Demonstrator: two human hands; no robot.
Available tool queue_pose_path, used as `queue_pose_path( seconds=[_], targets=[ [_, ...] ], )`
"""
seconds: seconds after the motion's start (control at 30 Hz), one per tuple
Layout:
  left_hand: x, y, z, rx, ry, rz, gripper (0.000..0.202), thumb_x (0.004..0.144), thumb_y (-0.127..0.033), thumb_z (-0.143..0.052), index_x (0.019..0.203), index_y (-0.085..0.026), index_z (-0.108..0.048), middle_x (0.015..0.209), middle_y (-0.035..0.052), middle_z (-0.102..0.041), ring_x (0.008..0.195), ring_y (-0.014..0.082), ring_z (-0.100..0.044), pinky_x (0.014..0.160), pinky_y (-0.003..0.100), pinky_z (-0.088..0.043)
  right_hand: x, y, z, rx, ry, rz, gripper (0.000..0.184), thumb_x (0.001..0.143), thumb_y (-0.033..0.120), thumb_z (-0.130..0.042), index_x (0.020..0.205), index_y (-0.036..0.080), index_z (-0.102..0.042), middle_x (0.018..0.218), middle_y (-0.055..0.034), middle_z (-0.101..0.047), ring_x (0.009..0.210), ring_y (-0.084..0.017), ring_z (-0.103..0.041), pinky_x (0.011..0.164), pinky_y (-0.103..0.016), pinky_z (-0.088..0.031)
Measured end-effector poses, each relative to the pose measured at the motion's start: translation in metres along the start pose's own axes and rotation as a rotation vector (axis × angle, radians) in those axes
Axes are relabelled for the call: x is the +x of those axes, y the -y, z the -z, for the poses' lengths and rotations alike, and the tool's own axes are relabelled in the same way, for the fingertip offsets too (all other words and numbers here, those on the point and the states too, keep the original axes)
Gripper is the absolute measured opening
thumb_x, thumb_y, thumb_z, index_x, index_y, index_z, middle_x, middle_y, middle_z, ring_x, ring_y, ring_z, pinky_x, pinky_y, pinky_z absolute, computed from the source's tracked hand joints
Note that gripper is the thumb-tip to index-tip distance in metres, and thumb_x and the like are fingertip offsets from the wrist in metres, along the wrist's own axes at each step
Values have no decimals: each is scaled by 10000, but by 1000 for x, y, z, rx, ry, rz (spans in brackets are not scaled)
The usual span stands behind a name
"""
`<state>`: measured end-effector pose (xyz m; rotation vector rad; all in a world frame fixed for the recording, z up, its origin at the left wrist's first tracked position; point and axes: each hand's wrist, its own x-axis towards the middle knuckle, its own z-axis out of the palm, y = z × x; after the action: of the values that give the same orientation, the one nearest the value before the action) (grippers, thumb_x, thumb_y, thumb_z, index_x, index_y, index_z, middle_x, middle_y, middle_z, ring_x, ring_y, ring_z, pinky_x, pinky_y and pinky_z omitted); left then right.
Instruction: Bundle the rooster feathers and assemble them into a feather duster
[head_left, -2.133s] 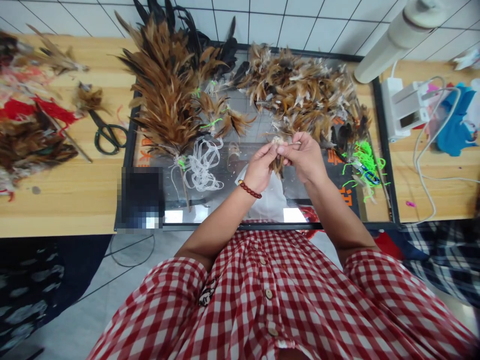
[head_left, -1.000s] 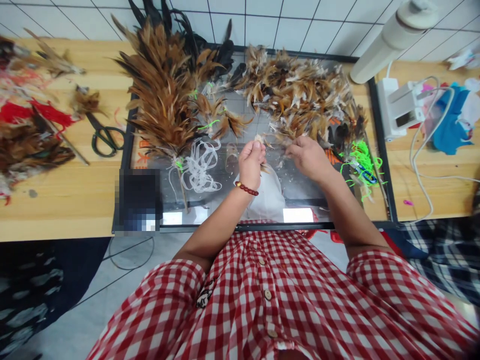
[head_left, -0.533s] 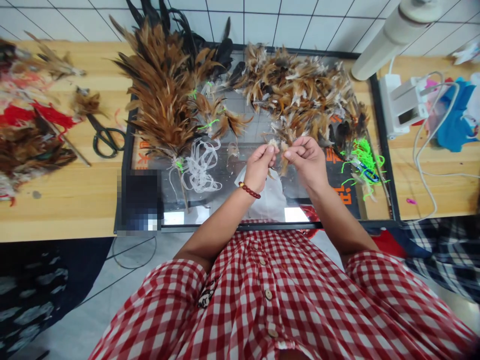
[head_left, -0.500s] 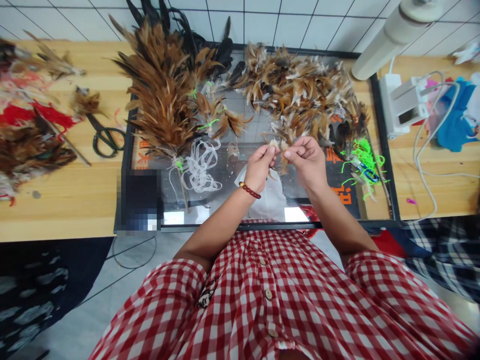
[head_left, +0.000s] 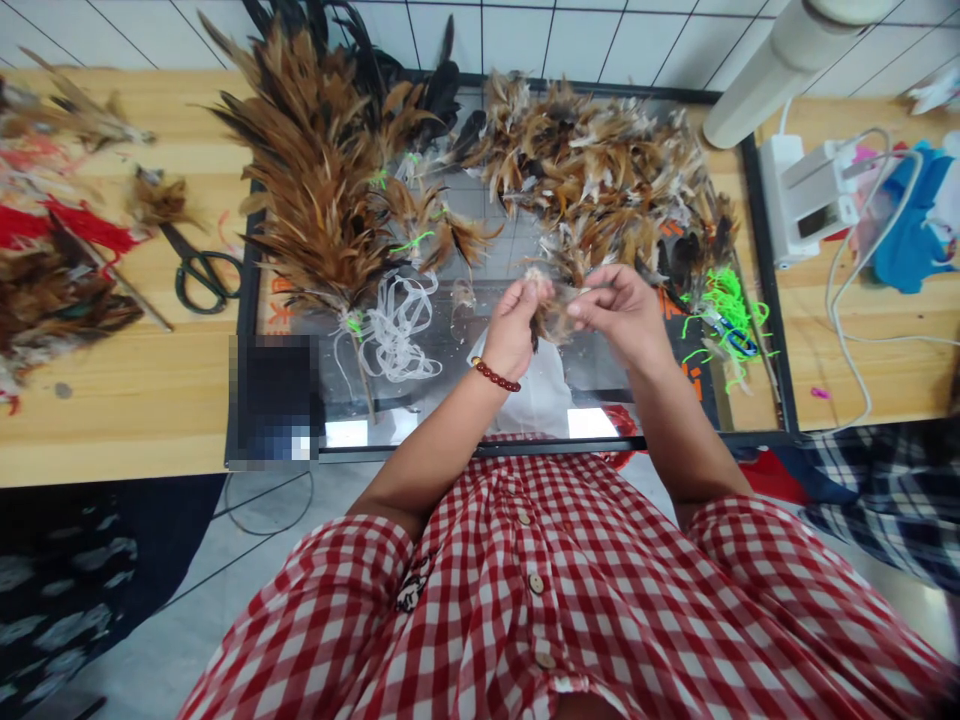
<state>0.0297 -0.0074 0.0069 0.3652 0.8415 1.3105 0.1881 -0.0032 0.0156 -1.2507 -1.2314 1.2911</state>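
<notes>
My left hand (head_left: 514, 325), with a red bead bracelet at the wrist, pinches a small bunch of brown feathers (head_left: 546, 312) by their pale quill ends. My right hand (head_left: 622, 312) meets it from the right, fingertips closed on the same bunch. Both hands hover just above a black-framed mirror (head_left: 480, 360) lying on the wooden table. A loose heap of short brown and white feathers (head_left: 600, 185) lies right behind my hands. A large tied bundle of long brown feathers (head_left: 322, 190) rests to the left on the mirror.
White cord coil (head_left: 397, 325) and green ties (head_left: 720, 310) lie on the mirror. Scissors (head_left: 199, 275) and more feathers with red string (head_left: 52, 270) sit at left. A white lamp (head_left: 780, 70), power strip (head_left: 806, 200), cables and blue cloth (head_left: 911, 230) stand right.
My right hand reached into the loose feather heap, came back to my left hand, and both now grip the small bunch, which has grown a little.
</notes>
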Motion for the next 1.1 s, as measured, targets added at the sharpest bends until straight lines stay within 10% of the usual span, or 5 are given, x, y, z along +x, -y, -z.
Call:
queue_pose_path(
  seconds=[0.2, 0.5, 0.73, 1.0, 1.1],
  targets=[
    [7, -9, 5, -129, -153, -3, 168, 973, -330, -696, 883, -188, -682, 993, 26, -765, 1156, 160, -720, 1079, 326, -517, 0, -6, 44, -428, -188, 201, 310, 753, 407, -872, 923, 234, -679, 835, -12, -710, 664, -136, -611, 621, -305, -503],
    [1, -22, 1, -215, -66, 173, 216, 1057, -207, -493, 930, -168, -662, 1035, 56, -764, 1208, 183, -723, 1101, 384, -567, -13, -4, 0, -411, 175, 278, 585, 776, 637, -831, 1203, 250, -731, 1303, -113, -726, 1199, -276, -666, 1003, -456, -566],
    [4, -26, 3, -210, -47, 184, 264, 1066, -195, -441, 948, -177, -677, 1073, 54, -762, 1251, 184, -706, 1104, 386, -578, -10, -4, -10, -5, 102, -82, 538, 668, 673, -893, 891, 206, -744, 788, -31, -759, 677, -142, -667, 691, -309, -591],
    [6, -27, 5, -169, -63, 139, 249, 1066, -240, -469, 922, -182, -664, 1157, 77, -774, 1307, 204, -682, 1099, 389, -573, -8, 10, 34, -279, -205, 152, 427, 795, 628, -822, 744, 222, -702, 661, 11, -678, 584, -108, -577, 597, -271, -489],
    [6, -24, 3, -92, -56, 96, 226, 1054, -284, -533, 882, -183, -641, 1079, 63, -786, 1235, 192, -717, 1082, 373, -567, -13, 33, 54, -511, -90, 206, 369, 793, 567, -852, 732, 224, -733, 646, 12, -670, 574, -116, -555, 580, -278, -436]
  ],
)
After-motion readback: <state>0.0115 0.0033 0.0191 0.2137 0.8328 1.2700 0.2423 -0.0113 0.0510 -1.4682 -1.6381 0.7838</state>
